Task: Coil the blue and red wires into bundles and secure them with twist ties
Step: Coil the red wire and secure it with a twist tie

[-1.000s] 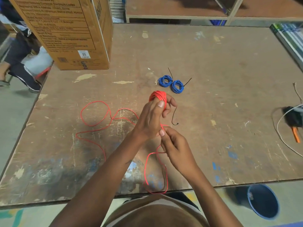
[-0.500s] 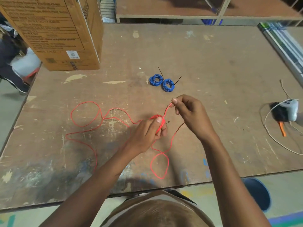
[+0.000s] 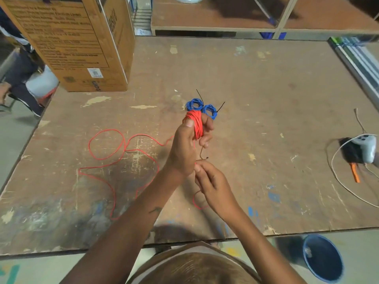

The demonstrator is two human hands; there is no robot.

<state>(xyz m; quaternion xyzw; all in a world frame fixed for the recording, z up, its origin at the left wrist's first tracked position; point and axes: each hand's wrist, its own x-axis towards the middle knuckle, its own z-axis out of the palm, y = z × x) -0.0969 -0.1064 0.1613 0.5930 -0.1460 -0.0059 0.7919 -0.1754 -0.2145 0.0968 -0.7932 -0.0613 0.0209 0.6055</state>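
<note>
My left hand (image 3: pixel 185 146) is raised over the table middle, with a thick red wire coil (image 3: pixel 195 125) wound round its fingers. The rest of the red wire (image 3: pixel 106 144) trails in loose loops across the table to the left and under my forearm. Just below, my right hand (image 3: pixel 211 181) pinches the red strand near my left wrist. A thin black twist tie (image 3: pixel 202 153) dangles beside my left hand. Two small blue wire coils (image 3: pixel 202 107), each with a black tie sticking out, lie side by side just beyond the red coil.
A large cardboard box (image 3: pixel 80 44) stands at the table's back left. At the right edge lie a grey and black tool (image 3: pixel 361 148) with an orange part and a white cord (image 3: pixel 340 181). A blue bucket (image 3: pixel 324 261) sits on the floor at front right.
My left hand has lifted away from the table with the red coil. My right hand has come down from the upper right to below the left wrist, bringing the strand with it.
</note>
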